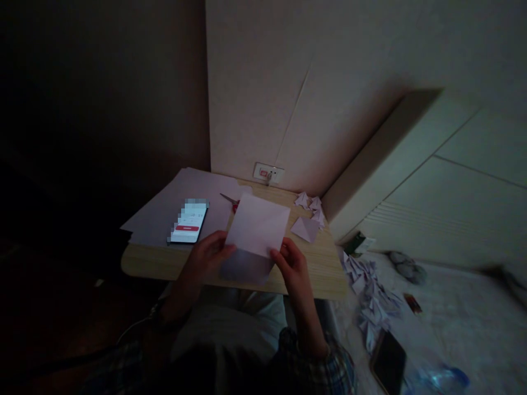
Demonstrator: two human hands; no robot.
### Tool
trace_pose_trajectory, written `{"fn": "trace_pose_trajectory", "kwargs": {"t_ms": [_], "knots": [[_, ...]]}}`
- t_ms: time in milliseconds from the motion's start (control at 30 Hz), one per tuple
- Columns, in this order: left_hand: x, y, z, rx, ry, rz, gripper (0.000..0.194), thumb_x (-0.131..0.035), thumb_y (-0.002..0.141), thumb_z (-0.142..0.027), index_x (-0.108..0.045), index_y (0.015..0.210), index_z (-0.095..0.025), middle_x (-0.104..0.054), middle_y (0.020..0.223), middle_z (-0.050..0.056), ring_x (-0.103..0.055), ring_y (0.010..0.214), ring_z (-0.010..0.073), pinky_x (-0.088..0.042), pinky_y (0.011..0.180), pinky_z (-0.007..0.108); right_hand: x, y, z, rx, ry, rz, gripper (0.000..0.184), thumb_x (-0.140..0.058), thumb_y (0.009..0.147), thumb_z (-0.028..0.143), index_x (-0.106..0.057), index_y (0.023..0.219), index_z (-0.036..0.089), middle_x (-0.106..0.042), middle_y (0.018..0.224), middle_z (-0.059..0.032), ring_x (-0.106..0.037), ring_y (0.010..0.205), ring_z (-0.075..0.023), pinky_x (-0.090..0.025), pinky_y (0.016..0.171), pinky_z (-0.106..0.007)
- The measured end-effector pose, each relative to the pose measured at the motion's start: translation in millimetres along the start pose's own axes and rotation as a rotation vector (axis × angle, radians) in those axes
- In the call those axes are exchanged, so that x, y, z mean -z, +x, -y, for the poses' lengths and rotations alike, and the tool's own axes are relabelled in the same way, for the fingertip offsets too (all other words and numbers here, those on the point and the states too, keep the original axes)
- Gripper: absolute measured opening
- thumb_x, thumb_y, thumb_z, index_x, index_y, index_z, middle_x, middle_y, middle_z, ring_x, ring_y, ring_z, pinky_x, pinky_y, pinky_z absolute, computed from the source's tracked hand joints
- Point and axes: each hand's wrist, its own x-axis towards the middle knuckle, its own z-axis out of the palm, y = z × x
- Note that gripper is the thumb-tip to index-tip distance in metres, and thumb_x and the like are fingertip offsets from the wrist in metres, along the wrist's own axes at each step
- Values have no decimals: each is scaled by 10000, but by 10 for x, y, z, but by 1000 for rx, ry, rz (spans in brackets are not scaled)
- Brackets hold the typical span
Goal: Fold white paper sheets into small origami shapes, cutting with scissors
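1. A pale paper sheet (259, 225) is held up over a small wooden table (325, 274).
2. The left hand (209, 248) pinches its lower left corner; the right hand (291, 259) pinches its lower right.
3. To the left, a lit phone (191, 222) rests on larger sheets (160, 207); red-handled scissors (235, 207) show behind, folded papers (305, 229) on the right.
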Motion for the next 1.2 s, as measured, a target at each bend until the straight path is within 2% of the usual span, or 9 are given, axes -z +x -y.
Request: {"fn": "trace_pose_trajectory", "kwargs": {"t_ms": [267,400,500,600,667,767,867,1033,1200], "knots": [[-92,-12,30,-75,95,147,192,-685,658,-370,-659,725,-193,-694,742,9,-645,794,218,-520,719,281,-34,9,-92,-81,77,-100,277,-694,731,398,-668,905,183,-656,684,12,-554,615,-150,-432,565,-249],[-76,-9,45,-105,182,111,202,-648,696,-386,-667,757,-195,-692,746,5,-631,772,209,-506,694,264,-42,23,-163,-93,55,-56,278,-670,756,399,-663,931,182,-650,696,11,-550,610,-137,-435,542,-232],[38,-3,-24,-138,225,18,214,-655,687,-397,-660,776,-202,-695,774,7,-632,797,220,-502,724,274,-8,161,-248,-74,8,-1,285,-611,802,437,-650,941,191,-690,838,-31,-628,735,-167,-507,582,-251],[242,12,-137,-169,236,-150,235,-681,656,-403,-639,780,-208,-684,820,8,-626,833,231,-494,765,289,40,473,-372,1,-188,-39,271,-497,879,400,-614,993,184,-704,959,-81,-674,860,-195,-559,662,-302],[392,23,-195,-183,279,-215,234,-673,673,-407,-636,791,-207,-671,809,10,-617,840,239,-494,765,300,40,739,-460,104,-549,-68,233,-445,903,295,-602,1023,172,-698,1034,-109,-669,932,-200,-559,729,-326],[567,32,-216,-208,269,-276,252,-680,683,-422,-646,831,-221,-690,860,11,-621,884,253,-501,788,313,-47,1117,-568,141,-695,-47,240,-509,863,183,-611,1078,155,-668,1134,-147,-618,1065,-236,-513,867,-374],[630,20,-206,-192,281,-324,235,-693,686,-422,-651,834,-245,-703,878,3,-619,924,264,-502,804,320,-208,1396,-638,152,-824,10,273,-527,845,110,-627,1098,134,-650,1159,-164,-569,1119,-252,-427,978,-398],[537,1,-213,-148,309,-241,242,-676,670,-428,-657,791,-219,-695,802,8,-636,844,255,-510,748,312,-433,1609,-677,118,-991,108,205,-526,867,110,-659,1019,78,-637,1117,-202,-553,1077,-271,-409,927,-372],[462,73,-71,-151,281,-156,279,-689,652,-468,-673,799,-231,-734,873,11,-660,896,258,-520,750,289,-507,1574,-627,130,-1022,116,147,-548,861,132,-685,905,105,-611,1161,-212,-499,1141,-304,-315,979,-415]]}}
